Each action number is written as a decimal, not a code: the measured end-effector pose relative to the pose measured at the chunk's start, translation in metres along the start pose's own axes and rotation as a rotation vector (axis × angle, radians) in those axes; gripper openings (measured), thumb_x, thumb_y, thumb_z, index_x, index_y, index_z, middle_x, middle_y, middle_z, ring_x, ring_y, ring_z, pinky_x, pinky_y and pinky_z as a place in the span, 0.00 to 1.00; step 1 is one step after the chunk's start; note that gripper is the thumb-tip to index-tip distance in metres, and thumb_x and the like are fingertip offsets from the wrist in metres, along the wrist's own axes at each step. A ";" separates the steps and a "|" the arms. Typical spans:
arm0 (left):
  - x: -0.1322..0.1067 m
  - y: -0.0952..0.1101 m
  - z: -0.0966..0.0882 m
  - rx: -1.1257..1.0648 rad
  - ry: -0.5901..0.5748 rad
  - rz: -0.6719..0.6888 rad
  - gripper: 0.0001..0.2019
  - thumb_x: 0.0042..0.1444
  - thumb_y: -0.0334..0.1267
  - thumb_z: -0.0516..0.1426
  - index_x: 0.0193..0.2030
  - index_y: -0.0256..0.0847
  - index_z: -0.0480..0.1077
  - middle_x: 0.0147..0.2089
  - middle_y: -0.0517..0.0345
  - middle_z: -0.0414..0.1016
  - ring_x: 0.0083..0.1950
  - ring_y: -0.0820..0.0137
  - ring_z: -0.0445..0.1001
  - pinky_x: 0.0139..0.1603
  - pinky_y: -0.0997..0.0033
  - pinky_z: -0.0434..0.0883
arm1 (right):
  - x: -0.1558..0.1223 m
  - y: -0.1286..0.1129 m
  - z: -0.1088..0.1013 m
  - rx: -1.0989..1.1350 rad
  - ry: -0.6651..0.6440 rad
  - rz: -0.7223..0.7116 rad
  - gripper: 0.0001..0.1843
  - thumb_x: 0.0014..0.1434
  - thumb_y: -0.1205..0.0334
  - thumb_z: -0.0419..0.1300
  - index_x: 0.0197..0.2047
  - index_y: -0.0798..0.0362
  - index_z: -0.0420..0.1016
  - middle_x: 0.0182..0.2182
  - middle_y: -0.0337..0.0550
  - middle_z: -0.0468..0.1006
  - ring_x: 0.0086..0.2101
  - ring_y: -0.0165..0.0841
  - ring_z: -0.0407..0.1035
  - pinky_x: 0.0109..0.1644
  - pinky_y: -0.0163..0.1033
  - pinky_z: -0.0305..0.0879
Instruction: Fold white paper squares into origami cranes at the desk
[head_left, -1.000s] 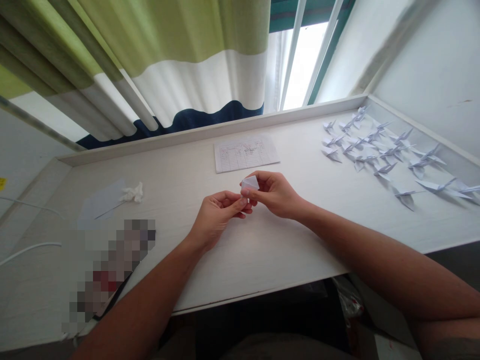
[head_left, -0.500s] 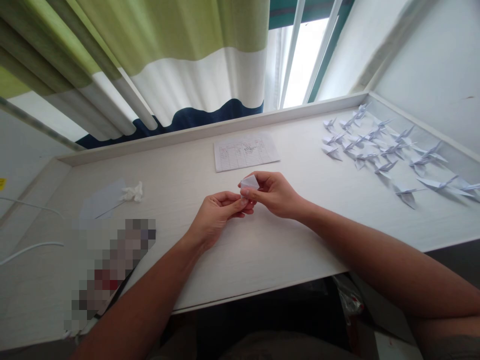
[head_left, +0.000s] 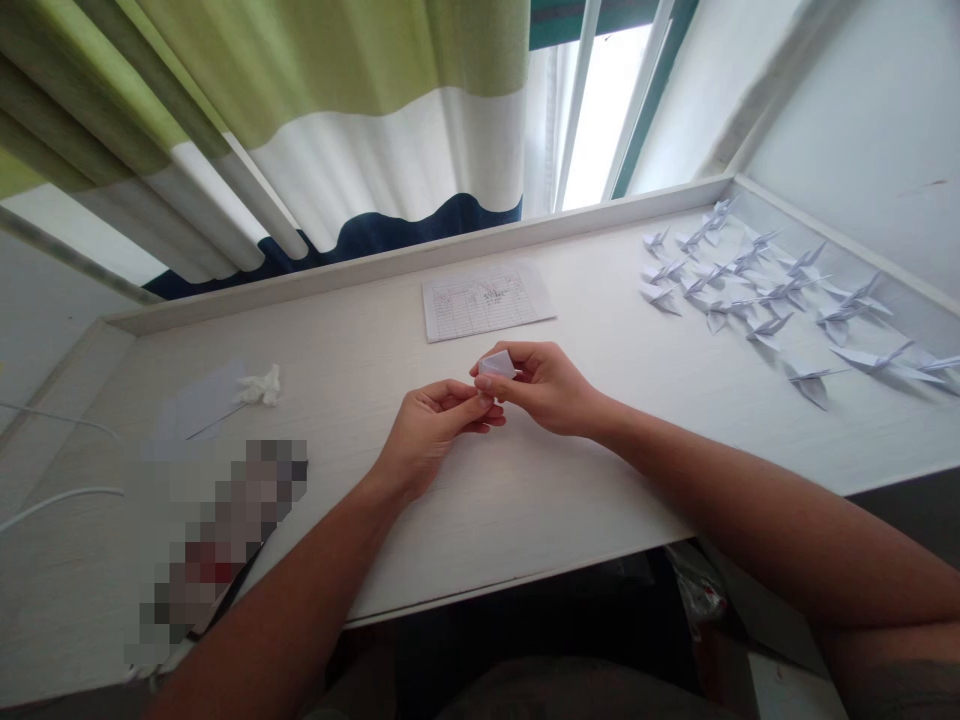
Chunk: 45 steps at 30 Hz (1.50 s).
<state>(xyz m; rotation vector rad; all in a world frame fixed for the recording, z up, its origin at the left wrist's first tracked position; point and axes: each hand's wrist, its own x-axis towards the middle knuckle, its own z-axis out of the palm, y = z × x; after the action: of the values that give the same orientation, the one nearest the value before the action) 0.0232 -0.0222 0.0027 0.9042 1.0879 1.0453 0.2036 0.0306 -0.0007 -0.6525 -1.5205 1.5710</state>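
Observation:
A small folded piece of white paper (head_left: 498, 365) is held above the middle of the white desk. My right hand (head_left: 544, 385) pinches it between thumb and fingers, its upper flap showing above the thumb. From the left, my left hand (head_left: 444, 425) grips the lower end, thumb against fingertips; that end of the paper is mostly hidden by the fingers. Both hands touch each other at the fingertips. Several folded paper cranes (head_left: 784, 290) stand in loose rows on the right of the desk.
Behind my hands lies a sheet with a printed table (head_left: 491, 300). On the left are white paper sheets (head_left: 199, 410), a crumpled tissue (head_left: 260, 386), a pixelated object (head_left: 225, 540) and white cables (head_left: 60, 505). A raised rim (head_left: 420, 255) edges the desk below the curtain (head_left: 360, 120).
The view has shifted slightly. Both hands keep their hold on the folded paper, with hardly any change in the fingers.

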 end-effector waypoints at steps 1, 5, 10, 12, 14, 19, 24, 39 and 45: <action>0.000 0.000 0.000 -0.004 -0.002 -0.001 0.13 0.49 0.43 0.77 0.33 0.38 0.82 0.33 0.56 0.85 0.37 0.68 0.84 0.42 0.69 0.77 | 0.000 0.000 0.000 0.001 0.002 -0.001 0.16 0.59 0.50 0.74 0.37 0.55 0.81 0.29 0.39 0.79 0.31 0.30 0.71 0.37 0.38 0.71; 0.000 0.000 0.001 -0.005 -0.015 -0.002 0.13 0.49 0.43 0.77 0.32 0.38 0.82 0.33 0.56 0.85 0.37 0.67 0.85 0.43 0.69 0.77 | 0.001 0.000 0.001 -0.003 0.012 0.000 0.18 0.58 0.49 0.75 0.35 0.55 0.81 0.28 0.38 0.79 0.30 0.30 0.71 0.36 0.38 0.70; 0.000 0.000 0.001 0.006 -0.028 -0.003 0.14 0.48 0.44 0.77 0.32 0.38 0.82 0.33 0.55 0.86 0.38 0.67 0.85 0.44 0.68 0.78 | 0.000 -0.002 0.001 0.008 0.000 0.014 0.16 0.59 0.51 0.74 0.34 0.56 0.81 0.28 0.39 0.80 0.30 0.29 0.72 0.35 0.37 0.69; 0.000 0.000 0.001 0.003 -0.031 -0.005 0.14 0.47 0.44 0.77 0.32 0.38 0.82 0.33 0.55 0.86 0.38 0.67 0.85 0.44 0.68 0.78 | 0.000 -0.003 0.001 0.021 -0.007 0.024 0.16 0.59 0.50 0.75 0.34 0.56 0.81 0.28 0.39 0.80 0.29 0.29 0.72 0.34 0.37 0.69; 0.000 0.001 0.001 0.001 -0.032 -0.008 0.15 0.47 0.44 0.78 0.32 0.38 0.82 0.32 0.55 0.86 0.37 0.68 0.84 0.44 0.68 0.78 | 0.000 -0.003 0.001 0.033 -0.008 0.031 0.17 0.58 0.50 0.75 0.34 0.56 0.81 0.27 0.39 0.80 0.28 0.29 0.72 0.34 0.37 0.69; -0.001 0.001 0.002 0.011 -0.044 0.004 0.14 0.48 0.43 0.77 0.31 0.38 0.82 0.32 0.54 0.86 0.36 0.68 0.84 0.43 0.69 0.77 | 0.001 -0.006 0.001 0.032 0.012 0.031 0.19 0.57 0.48 0.76 0.32 0.56 0.82 0.27 0.39 0.81 0.29 0.29 0.72 0.35 0.37 0.69; -0.002 0.001 0.002 0.024 -0.078 -0.001 0.11 0.52 0.42 0.75 0.31 0.39 0.82 0.33 0.53 0.87 0.36 0.69 0.83 0.43 0.69 0.76 | 0.000 -0.010 0.000 -0.025 0.023 0.025 0.21 0.59 0.45 0.74 0.30 0.55 0.81 0.25 0.39 0.81 0.28 0.29 0.72 0.34 0.37 0.68; -0.002 -0.002 0.006 -0.095 0.032 -0.042 0.17 0.48 0.46 0.77 0.34 0.38 0.79 0.35 0.53 0.87 0.35 0.66 0.86 0.42 0.66 0.79 | 0.004 -0.004 -0.005 0.061 0.041 0.095 0.29 0.66 0.34 0.63 0.33 0.54 0.81 0.29 0.42 0.81 0.32 0.31 0.75 0.41 0.39 0.75; -0.001 -0.002 0.004 -0.082 0.049 -0.032 0.19 0.50 0.49 0.76 0.35 0.37 0.78 0.41 0.47 0.88 0.40 0.59 0.88 0.45 0.62 0.80 | 0.002 -0.001 -0.005 -0.040 0.029 0.099 0.22 0.60 0.43 0.72 0.32 0.54 0.78 0.28 0.40 0.80 0.31 0.30 0.74 0.37 0.37 0.72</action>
<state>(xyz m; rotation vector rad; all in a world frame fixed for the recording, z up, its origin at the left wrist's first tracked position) 0.0273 -0.0240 0.0022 0.7964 1.0885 1.0821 0.2072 0.0353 -0.0001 -0.7799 -1.5221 1.6011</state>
